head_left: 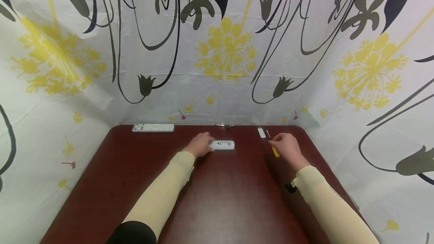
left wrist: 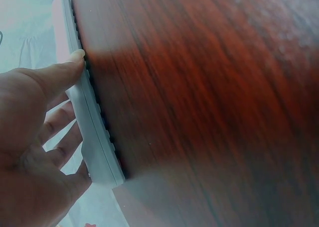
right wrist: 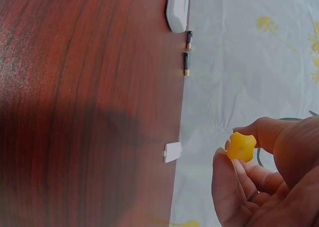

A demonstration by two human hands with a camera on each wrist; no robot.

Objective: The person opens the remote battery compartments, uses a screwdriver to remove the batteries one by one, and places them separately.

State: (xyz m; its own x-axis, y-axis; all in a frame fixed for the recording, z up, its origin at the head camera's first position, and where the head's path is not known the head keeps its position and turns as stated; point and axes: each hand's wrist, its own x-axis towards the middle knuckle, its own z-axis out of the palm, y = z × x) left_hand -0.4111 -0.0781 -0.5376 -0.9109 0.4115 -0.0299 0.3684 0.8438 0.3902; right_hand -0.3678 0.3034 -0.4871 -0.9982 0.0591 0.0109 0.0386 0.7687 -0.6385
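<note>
My left hand grips one end of a white remote control, thumb along the near side and fingers on the far side. The remote lies buttons down, with an open battery compartment on its upturned back. In the left wrist view, the remote's button edge faces the tabletop. My right hand pinches a screwdriver by its yellow handle, its thin shaft pointing toward the far edge. From the right wrist view, the handle's lobed end shows between thumb and fingers. A white battery cover lies just beyond that hand.
Two small batteries lie at the far edge of the dark red table. Another white remote, buttons up, rests at the far left edge. Patterned white cloth hangs behind and on both sides.
</note>
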